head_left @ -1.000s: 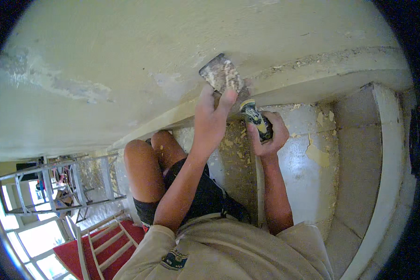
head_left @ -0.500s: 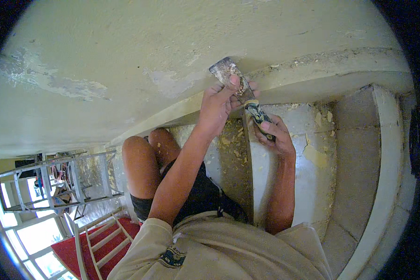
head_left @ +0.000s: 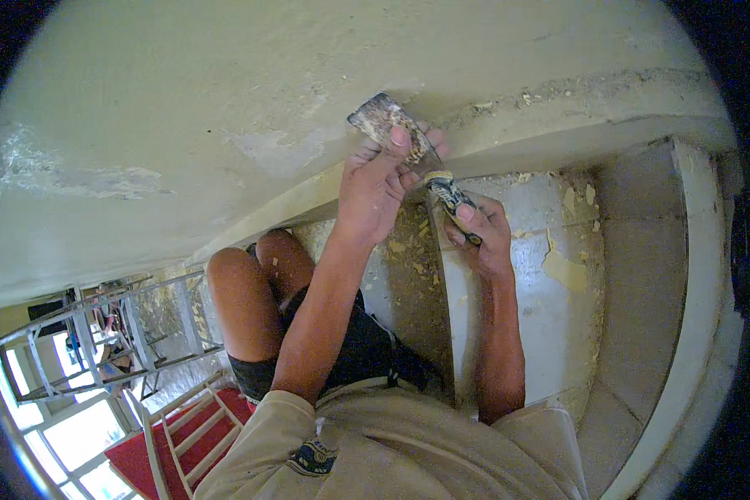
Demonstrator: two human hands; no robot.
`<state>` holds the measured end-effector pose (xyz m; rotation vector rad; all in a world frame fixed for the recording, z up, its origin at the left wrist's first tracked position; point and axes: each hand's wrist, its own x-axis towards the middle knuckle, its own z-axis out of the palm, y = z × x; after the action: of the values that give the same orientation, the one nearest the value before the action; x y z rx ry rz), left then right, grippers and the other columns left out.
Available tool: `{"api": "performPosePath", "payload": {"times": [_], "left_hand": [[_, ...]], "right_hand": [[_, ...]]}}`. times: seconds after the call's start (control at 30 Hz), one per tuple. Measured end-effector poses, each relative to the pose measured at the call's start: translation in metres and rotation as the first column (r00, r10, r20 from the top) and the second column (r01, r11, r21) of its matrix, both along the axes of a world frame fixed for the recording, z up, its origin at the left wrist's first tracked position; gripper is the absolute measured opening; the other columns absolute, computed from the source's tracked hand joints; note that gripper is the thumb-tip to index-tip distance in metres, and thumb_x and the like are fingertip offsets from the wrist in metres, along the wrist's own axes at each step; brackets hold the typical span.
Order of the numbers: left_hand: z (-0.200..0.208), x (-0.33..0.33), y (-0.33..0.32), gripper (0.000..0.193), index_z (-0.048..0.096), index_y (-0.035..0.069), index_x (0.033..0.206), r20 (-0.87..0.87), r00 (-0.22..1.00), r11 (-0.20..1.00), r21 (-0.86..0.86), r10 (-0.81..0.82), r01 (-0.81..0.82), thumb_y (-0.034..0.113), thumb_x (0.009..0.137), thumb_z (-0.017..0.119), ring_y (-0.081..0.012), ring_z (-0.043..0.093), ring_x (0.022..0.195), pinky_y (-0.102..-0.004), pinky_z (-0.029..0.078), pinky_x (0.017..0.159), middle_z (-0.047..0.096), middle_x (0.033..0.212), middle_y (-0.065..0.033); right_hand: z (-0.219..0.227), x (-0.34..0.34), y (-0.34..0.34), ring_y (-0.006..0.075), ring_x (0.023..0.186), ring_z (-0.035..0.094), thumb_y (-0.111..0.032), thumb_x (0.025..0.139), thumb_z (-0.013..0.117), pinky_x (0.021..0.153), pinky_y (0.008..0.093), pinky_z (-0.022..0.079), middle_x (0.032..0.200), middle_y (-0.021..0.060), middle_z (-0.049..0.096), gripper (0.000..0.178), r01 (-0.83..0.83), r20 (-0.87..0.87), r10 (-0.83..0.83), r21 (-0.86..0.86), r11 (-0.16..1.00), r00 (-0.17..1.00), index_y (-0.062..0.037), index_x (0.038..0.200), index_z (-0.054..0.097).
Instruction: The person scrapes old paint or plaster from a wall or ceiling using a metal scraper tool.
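A paint scraper [head_left: 415, 148] with a wide metal blade, crusted with old paint, is held in both hands near the wall. My right hand [head_left: 482, 229] grips its dark, paint-flecked handle. Around the blade's middle closes my left hand [head_left: 381, 179], thumb on the upper face and fingers beneath. The blade's broad end points up and left, in front of the greenish wall [head_left: 225, 75]; whether its edge touches the wall I cannot tell. Pale bare patches [head_left: 279, 150] show on the wall left of the blade.
A narrow ledge [head_left: 517, 137] with loose flakes runs along the wall. Below it are steps [head_left: 525, 308] strewn with yellowish paint chips. At the left stand a metal stepladder [head_left: 83, 325] and a wooden ladder-like frame [head_left: 196, 437] by something red.
Both hands have shifted slightly left and the scraper has moved with them. The view has also swung a little. The grip on handle and blade looks the same.
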<state>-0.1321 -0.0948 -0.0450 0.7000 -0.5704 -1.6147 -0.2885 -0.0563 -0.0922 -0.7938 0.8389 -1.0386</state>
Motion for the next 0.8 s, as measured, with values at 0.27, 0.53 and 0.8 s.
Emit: {"api": "performPosePath", "payload": {"times": [0.27, 0.53, 0.8], "left_hand": [[0.005, 0.0, 0.003, 0.027, 0.054, -0.002, 0.1, 0.077, 0.997, 1.0, 0.006, 0.019, -0.019, 0.021, 0.086, 0.053, -0.0245, 0.061, 0.087, -0.034, 0.051, 0.073, 0.061, 0.095, -0.0145], [0.003, 0.003, 0.001, 0.03, 0.048, -0.001, 0.105, 0.108, 0.993, 0.999, 0.029, -0.038, 0.035, 0.024, 0.088, 0.049, -0.0266, 0.059, 0.09, -0.0358, 0.049, 0.077, 0.058, 0.099, -0.0135], [0.001, 0.005, -0.001, 0.027, 0.052, -0.002, 0.1, 0.069, 0.997, 0.998, -0.046, 0.04, -0.037, 0.02, 0.086, 0.054, -0.0276, 0.062, 0.086, -0.0368, 0.052, 0.072, 0.06, 0.095, -0.0159]], "right_hand": [[0.003, -0.011, -0.01, 0.0051, 0.038, 0.035, -0.035, 0.076, 0.059, 0.035, 0.0193, 0.028, 0.051, -0.001, 0.046, 0.04, -0.212, 0.082, 0.202, 0.133, 0.968, 0.976, 0.0033, 0.086, 0.055], [0.014, 0.004, 0.006, 0.0042, 0.044, 0.037, -0.038, 0.077, 0.059, 0.04, 0.0188, 0.025, 0.056, -0.0018, 0.049, 0.036, -0.058, -0.046, 0.061, 0.064, 0.996, 0.997, -0.0013, 0.081, 0.062], [0.003, 0.011, 0.003, 0.005, 0.043, 0.037, -0.035, 0.079, 0.058, 0.039, 0.0198, 0.025, 0.054, -0.0008, 0.047, 0.034, 0.039, -0.01, -0.038, 0.156, 0.987, 0.999, -0.0019, 0.078, 0.059]]}}
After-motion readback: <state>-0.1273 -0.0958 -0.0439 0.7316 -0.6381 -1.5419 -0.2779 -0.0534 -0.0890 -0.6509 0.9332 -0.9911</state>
